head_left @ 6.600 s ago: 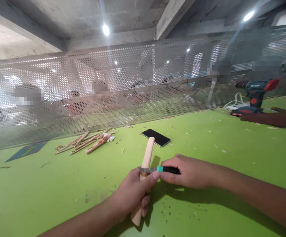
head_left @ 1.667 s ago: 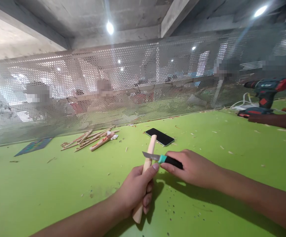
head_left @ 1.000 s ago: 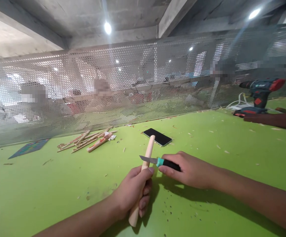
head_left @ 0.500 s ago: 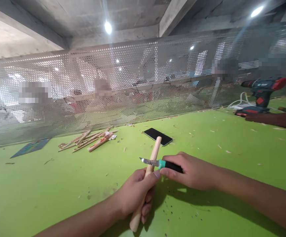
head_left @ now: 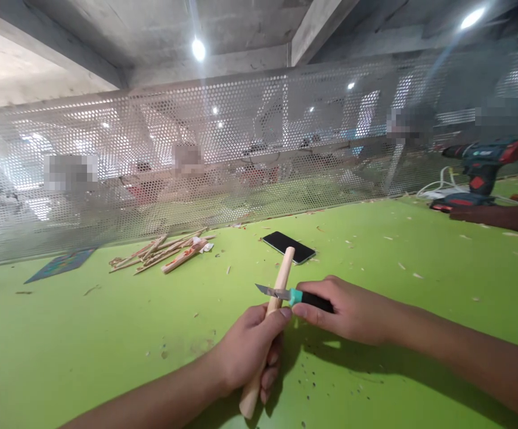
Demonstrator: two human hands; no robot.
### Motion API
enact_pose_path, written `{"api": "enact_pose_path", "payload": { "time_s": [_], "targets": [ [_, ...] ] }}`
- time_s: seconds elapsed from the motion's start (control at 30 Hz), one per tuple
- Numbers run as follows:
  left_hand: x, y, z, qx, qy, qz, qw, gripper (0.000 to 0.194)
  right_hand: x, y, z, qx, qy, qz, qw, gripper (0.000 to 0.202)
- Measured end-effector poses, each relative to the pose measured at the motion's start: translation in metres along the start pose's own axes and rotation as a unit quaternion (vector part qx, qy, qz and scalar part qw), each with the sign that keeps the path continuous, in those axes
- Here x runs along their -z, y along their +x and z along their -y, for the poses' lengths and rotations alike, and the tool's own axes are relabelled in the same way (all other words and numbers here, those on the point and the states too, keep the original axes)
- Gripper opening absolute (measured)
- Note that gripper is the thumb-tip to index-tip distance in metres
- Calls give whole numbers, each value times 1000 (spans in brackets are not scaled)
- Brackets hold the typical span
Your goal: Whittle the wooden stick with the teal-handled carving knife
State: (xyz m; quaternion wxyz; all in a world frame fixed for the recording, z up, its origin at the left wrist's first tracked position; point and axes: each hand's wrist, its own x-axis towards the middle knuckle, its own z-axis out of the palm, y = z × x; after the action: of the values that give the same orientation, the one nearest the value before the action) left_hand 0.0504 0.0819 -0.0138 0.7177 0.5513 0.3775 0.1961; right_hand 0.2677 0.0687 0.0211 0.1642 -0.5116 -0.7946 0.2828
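My left hand (head_left: 256,345) is closed around a pale, rounded wooden stick (head_left: 284,271), which slants up and away from me over the green table. The stick's lower end sticks out below my fingers. In my right hand (head_left: 352,310) is a knife (head_left: 313,300) with a black and teal handle, its short pointed blade lying across the stick just above my left thumb. My left thumb tip is close to the teal collar of the knife; whether they touch I cannot tell. A phone (head_left: 281,243) with a dark screen lies behind the stick's far end.
Several thin wood strips (head_left: 155,253) lie in a pile at the back left, near a flat patterned card (head_left: 62,264). A cordless drill (head_left: 482,170) stands at the back right by a dark red-brown block (head_left: 498,217). A perforated metal screen (head_left: 241,155) borders the green table (head_left: 106,339).
The whole view has shifted slightly, so everything appears a little further right. Both hands keep their grips, and the knife blade still crosses the stick at about the same place.
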Motion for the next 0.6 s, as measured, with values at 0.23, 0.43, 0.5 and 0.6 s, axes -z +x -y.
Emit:
{"api": "enact_pose_path", "payload": {
  "time_s": [0.23, 0.43, 0.5, 0.6],
  "targets": [
    [0, 2, 1, 1, 11, -12, 1000, 41, 0, -1, -1, -5, -1, 6, 1000, 45],
    [-1, 1, -1, 9, 10, -8, 1000, 42, 1, 0, 1, 0, -3, 0, 1000, 45],
    [-1, 1, -1, 9, 9, -6, 1000, 42, 1, 0, 2, -3, 1, 5, 1000, 44],
    [-1, 0, -1, 10, 10, -8, 1000, 42, 1, -1, 2, -5, 6, 6, 1000, 44]
  ]
}}
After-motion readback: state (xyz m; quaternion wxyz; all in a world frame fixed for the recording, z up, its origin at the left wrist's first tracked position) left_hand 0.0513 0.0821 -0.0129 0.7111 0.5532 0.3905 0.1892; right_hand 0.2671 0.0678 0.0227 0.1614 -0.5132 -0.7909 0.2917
